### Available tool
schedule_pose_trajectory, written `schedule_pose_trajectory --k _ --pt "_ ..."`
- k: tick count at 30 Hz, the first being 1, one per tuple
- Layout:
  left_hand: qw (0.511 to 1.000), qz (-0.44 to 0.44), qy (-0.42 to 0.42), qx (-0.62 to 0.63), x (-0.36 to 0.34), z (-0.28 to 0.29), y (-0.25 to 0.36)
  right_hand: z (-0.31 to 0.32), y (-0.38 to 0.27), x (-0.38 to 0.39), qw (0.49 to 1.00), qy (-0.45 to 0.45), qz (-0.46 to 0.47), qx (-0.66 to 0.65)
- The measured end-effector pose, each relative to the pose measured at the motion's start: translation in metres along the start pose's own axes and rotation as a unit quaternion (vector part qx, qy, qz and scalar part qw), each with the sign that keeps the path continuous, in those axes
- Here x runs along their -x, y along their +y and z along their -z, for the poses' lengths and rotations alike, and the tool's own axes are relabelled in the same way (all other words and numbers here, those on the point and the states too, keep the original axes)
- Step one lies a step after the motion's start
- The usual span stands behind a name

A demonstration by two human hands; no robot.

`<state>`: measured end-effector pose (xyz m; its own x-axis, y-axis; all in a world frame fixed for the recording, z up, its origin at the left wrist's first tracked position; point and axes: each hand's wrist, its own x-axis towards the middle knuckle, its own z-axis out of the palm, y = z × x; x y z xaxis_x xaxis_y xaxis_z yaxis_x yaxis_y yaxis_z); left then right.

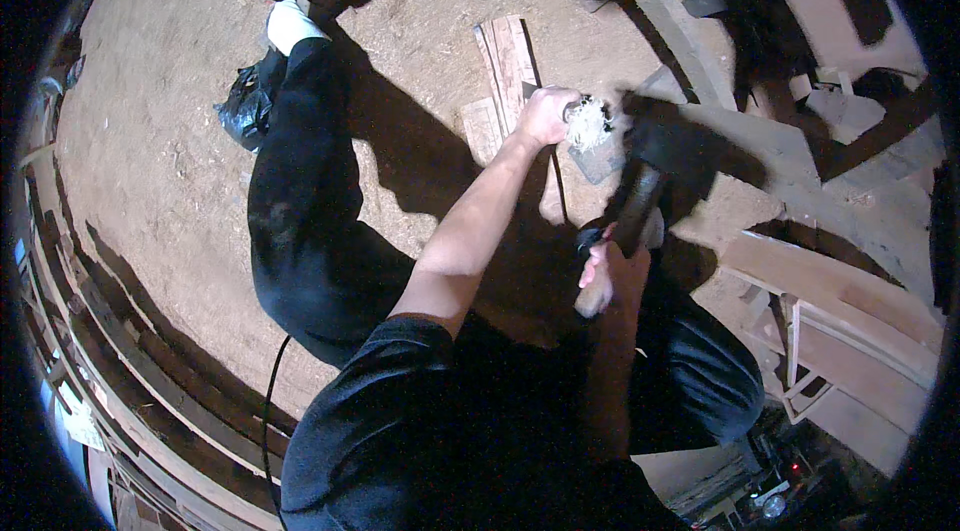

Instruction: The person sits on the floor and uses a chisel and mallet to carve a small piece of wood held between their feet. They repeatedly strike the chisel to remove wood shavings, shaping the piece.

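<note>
My left hand (548, 115) reaches forward, its fingers closed round a tool with a pale, frayed end (590, 123). Its lower part is hidden, so I cannot tell its exact kind. Just beyond that hand, a narrow wooden board (508, 56) lies on the ground, beside a short flat wood piece (481, 127). In my right hand (622, 266) is a hammer, held by its wooden handle (640, 201). The dark hammer head (672, 139) is raised to the right of the frayed end, apart from it, and its outline is blurred.
My outstretched leg (300, 161) lies left on the dusty ground (170, 111), with a black plastic bag (247, 109) near the foot. Long beams (690, 36) cross at the upper right. Stacked boards (850, 321) stand at right. More timber (150, 371) curves along the left edge.
</note>
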<state>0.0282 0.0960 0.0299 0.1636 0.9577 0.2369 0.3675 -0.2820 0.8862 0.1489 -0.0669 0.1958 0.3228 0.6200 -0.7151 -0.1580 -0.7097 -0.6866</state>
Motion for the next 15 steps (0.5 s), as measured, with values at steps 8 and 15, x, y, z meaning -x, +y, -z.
schedule_pose_trajectory --k 8,15 --pt "0.999 0.012 -0.014 0.039 -0.006 0.005 0.006 -0.017 0.004 -0.014 0.998 -0.01 0.008 0.065" --pt "0.998 -0.009 0.002 0.062 -0.004 -0.009 -0.01 -0.013 -0.029 0.012 0.993 -0.031 0.115 -0.013"
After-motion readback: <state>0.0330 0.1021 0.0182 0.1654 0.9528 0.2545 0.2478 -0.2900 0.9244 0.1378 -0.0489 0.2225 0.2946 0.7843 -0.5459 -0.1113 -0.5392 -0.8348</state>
